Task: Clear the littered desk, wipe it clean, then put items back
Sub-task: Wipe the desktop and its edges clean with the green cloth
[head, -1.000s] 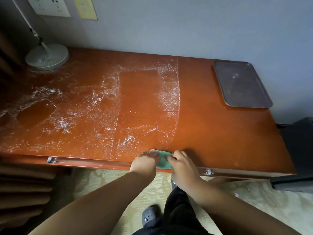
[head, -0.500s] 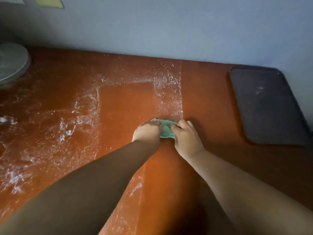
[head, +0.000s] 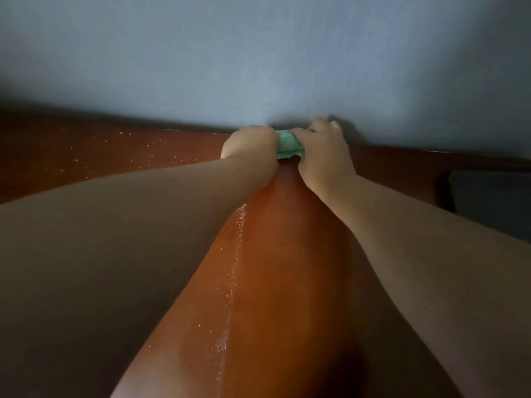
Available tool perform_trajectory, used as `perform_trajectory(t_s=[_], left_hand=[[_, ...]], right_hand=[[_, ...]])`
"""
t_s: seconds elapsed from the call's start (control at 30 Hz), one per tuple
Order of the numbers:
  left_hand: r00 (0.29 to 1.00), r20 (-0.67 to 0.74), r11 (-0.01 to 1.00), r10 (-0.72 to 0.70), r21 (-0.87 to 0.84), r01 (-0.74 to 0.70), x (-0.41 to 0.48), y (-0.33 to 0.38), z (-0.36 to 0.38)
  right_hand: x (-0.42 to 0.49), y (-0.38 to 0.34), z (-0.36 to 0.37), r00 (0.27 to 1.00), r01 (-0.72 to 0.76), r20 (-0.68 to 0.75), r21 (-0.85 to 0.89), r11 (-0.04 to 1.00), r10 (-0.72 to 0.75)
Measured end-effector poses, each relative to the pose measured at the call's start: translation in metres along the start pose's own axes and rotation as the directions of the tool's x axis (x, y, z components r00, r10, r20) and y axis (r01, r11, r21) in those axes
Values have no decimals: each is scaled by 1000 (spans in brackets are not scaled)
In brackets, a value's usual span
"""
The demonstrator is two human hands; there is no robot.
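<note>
Down the desk's [head: 287,297] middle, a thin residue streak [head: 234,254]. At the far edge, against the wall [head: 258,53] — green cloth [head: 288,146], gripped by left hand [head: 248,146] and right hand [head: 323,152]. Risks packing residue into that seam, skipping specks [head: 115,145] far left.

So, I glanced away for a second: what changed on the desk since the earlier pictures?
The left hand and right hand pushed the green cloth from the near edge of the desk across to the wall, wiping a strip. Unchanged: both hands grip the cloth, and white powder still lies to the left.
</note>
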State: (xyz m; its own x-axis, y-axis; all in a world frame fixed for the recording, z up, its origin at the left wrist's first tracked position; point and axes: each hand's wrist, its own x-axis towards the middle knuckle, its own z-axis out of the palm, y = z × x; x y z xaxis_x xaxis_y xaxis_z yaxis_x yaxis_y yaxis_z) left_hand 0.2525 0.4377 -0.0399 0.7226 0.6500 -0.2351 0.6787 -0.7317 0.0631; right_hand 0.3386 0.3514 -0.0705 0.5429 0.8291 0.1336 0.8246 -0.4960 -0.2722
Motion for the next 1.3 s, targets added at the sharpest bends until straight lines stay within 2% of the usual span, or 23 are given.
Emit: perform_trajectory(t_s=[0.1,0.23,0.4,0.73,0.9,1.1,1.3], left_hand=[[999,15,999,-34,-6,34,-4,2,-4],[996,85,998,-17,56,12,-40,3,-4],[979,191,991,71,96,-90,-118,-6,17],[912,347,969,221,26,-245,-310,-22,79],[898,350,956,265,24,-292,-404,-38,99],[883,336,936,328,14,-353,-484,-71,106],[901,302,947,311,-17,-321,-535,-119,112]], right_hand=[[-1,-4,-5,999,-21,25,22,1000,21],[-36,-15,-18,993,-32,113,28,999,29],[-117,-41,-33,977,-42,211,85,995,23],[-312,-100,-58,919,-207,370,164,964,134],[-397,-140,-63,883,-267,432,140,953,184],[-471,-187,-57,889,-225,434,137,965,145],[-511,-240,-45,916,-170,392,175,970,89]])
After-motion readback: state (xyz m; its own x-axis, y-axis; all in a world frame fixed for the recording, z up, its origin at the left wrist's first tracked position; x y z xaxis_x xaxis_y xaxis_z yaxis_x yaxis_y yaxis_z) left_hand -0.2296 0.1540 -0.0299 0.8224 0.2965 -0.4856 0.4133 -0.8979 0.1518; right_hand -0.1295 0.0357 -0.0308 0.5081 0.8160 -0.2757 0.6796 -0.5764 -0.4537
